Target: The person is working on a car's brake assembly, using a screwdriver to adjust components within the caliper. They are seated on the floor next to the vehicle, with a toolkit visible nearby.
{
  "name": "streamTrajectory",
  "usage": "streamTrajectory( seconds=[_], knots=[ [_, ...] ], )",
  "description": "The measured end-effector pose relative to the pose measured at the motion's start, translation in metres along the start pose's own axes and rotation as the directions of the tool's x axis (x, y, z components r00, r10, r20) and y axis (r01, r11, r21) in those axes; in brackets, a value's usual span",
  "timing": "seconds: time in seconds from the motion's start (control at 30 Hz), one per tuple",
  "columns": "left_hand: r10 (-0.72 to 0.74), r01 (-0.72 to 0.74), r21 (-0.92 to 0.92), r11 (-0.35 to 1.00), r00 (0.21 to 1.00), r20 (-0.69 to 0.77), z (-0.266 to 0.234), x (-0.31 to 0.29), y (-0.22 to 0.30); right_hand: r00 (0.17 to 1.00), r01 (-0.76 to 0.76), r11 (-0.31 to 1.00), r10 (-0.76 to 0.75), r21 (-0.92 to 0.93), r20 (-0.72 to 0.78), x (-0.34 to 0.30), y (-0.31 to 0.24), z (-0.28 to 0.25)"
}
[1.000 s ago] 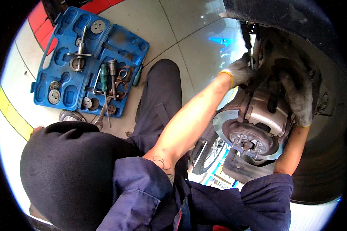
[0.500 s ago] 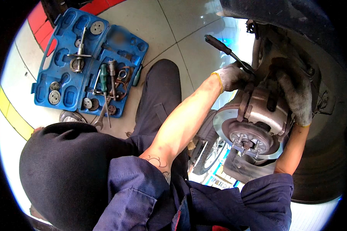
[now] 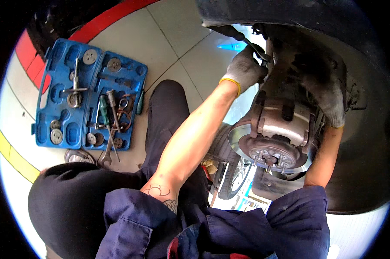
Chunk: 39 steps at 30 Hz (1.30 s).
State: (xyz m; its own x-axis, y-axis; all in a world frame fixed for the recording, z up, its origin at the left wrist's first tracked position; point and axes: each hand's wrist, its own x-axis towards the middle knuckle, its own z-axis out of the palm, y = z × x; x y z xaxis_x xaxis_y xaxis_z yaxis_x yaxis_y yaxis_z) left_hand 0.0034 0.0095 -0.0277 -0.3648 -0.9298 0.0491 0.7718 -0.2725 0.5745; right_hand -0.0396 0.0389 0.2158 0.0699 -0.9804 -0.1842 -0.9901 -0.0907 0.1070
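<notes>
My left hand (image 3: 246,71), in a grey-white knit glove with a yellow cuff, is closed near the head end of a ratchet wrench (image 3: 227,31). The black grip points up and left, and the head is partly hidden by my fingers. My gloved right hand (image 3: 331,100) reaches behind the brake caliper (image 3: 285,123); its fingers are lost in dark shade. The caliper straddles a shiny brake disc (image 3: 234,142). At the disc's centre, wheel studs stick out of the hub (image 3: 268,159).
On the tiled floor at left lies an open blue tool case (image 3: 48,140) with round metal adapters, a screw-type press tool (image 3: 76,82) and a green-handled screwdriver (image 3: 103,110). A wrench (image 3: 106,157) leans off its edge. Dark bodywork (image 3: 290,13) overhangs the brake. A tyre (image 3: 227,177) stands behind.
My left hand has moved up and away from the caliper together with the ratchet wrench. My right hand stays behind the caliper. The view has shifted, moving the tool case lower in the picture.
</notes>
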Motion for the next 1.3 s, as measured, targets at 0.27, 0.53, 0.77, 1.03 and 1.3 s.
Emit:
streamTrajectory(
  seconds=[0.27, 0.53, 0.77, 1.03, 1.3],
  knots=[
    [0.341, -0.347, 0.332, 0.877, 0.937, 0.078, 0.052, -0.019, 0.012, 0.989, 0.076, 0.971, -0.044, -0.227, 0.141, 0.009, -0.035, 0.032],
    [0.511, -0.652, 0.565, 0.506, 0.754, 0.412, 0.092, 0.007, 0.031, 0.994, 0.05, 0.905, -0.084, -0.423, -0.063, 0.003, -0.036, -0.005],
    [0.401, -0.598, 0.337, 0.727, 0.769, 0.498, 0.121, 0.016, 0.064, 0.968, 0.064, 0.823, -0.189, -0.564, -0.167, -0.005, 0.002, -0.038],
    [0.157, -0.303, 0.181, 0.936, 0.817, 0.555, 0.111, 0.017, 0.047, 0.97, -0.054, 0.98, 0.007, -0.192, -0.243, -0.039, 0.077, -0.073],
    [0.172, -0.439, 0.371, 0.818, 0.803, 0.571, 0.121, 0.025, 0.041, 0.994, -0.106, 0.73, 0.077, -0.675, -0.072, -0.033, 0.086, -0.077]
  ],
)
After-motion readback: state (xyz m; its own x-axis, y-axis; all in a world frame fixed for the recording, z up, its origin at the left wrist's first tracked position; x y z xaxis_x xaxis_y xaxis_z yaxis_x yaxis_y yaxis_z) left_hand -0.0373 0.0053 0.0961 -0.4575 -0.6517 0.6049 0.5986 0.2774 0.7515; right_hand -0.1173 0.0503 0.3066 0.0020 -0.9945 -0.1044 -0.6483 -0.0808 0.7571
